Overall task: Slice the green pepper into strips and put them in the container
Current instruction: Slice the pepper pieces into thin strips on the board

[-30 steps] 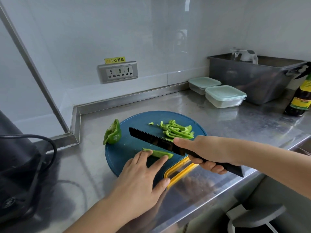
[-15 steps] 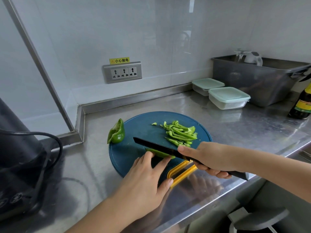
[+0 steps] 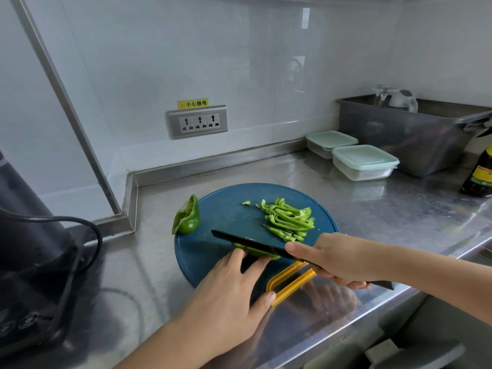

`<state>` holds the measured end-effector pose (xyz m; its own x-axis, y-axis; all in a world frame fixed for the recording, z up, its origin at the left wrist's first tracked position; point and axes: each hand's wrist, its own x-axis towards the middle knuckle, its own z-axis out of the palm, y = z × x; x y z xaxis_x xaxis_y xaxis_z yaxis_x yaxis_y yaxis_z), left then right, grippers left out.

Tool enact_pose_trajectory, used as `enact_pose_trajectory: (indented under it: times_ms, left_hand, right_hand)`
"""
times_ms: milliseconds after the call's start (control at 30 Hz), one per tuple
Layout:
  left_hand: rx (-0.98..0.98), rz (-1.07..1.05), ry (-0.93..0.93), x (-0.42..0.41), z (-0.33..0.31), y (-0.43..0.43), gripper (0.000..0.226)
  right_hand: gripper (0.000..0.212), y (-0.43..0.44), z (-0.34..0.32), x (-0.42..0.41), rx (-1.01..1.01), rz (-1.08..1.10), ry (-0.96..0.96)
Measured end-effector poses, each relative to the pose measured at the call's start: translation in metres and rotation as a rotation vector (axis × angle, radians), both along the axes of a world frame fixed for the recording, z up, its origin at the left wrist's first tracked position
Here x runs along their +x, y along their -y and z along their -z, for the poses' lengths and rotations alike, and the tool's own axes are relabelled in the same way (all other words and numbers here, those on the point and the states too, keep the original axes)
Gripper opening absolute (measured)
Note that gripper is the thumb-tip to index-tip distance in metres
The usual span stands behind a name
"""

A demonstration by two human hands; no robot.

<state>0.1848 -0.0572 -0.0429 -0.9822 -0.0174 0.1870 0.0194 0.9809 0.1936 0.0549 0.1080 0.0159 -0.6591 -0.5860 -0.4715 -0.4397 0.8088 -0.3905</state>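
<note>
Knife (image 3: 247, 242) lower, pepper piece (image 3: 259, 253) between hands (image 3: 226, 296) (image 3: 332, 259)

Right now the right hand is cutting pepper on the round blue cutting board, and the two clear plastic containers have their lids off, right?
No. The head view shows both clear plastic containers with pale green lids on. The right hand cuts green pepper with the black knife on the round blue cutting board.
</note>
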Motion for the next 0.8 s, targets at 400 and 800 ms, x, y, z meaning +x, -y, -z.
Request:
enact_pose_trajectory:
  times_ms: [400,800]
  left_hand:
    - [-0.221,-0.025,0.085,-0.004,-0.006,0.001,0.065]
    - [-0.182,0.013,0.06,-0.009,-0.002,0.004,0.071]
  right_hand:
    - [0.071,0.007,-0.007,-0.008,0.092,-0.019,0.14]
    - [0.07,0.016,-0.004,-0.009,0.109,-0.042,0.152]
